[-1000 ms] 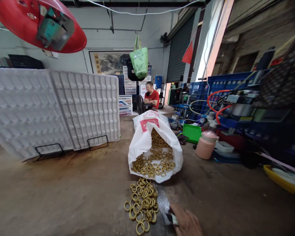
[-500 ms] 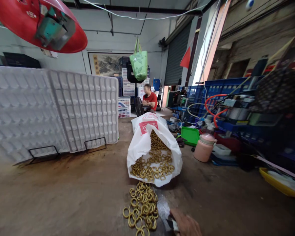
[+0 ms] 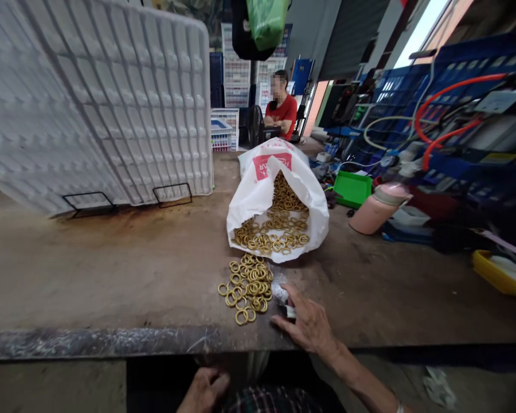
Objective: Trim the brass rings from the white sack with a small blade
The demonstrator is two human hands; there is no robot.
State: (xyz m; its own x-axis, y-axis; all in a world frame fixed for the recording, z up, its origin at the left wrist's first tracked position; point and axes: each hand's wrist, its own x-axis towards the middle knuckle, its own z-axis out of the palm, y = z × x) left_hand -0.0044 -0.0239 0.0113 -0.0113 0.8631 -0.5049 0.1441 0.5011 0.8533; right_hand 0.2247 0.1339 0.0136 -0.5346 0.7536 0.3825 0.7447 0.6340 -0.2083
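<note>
My right hand (image 3: 312, 324) rests on the table beside a loose pile of brass-coloured rings (image 3: 251, 287), thumb and forefinger spread apart. A small black-and-white piece (image 3: 289, 311) shows between those fingers; I cannot tell whether it is a finger wrap or a separate object. My left hand (image 3: 204, 390) is low over my lap, below the table edge, with curled fingers; what they hold, if anything, is hidden. Beyond the pile lies a white woven sack (image 3: 249, 201) with red print, its mouth towards me and many more rings inside.
White moulded trays (image 3: 155, 103) stand upright in wire holders at left. A pink flask (image 3: 376, 209), a green tray (image 3: 352, 189) and a yellow tray (image 3: 503, 275) line the right side. Across the table sits a person in a red shirt (image 3: 287, 112). The table's front edge (image 3: 112, 344) runs close to me.
The view has tilted down, bringing the table edge, my lap and my left hand into sight. My right hand stays beside the pile, its thumb and forefinger now visibly spread. The rings look unmoved.
</note>
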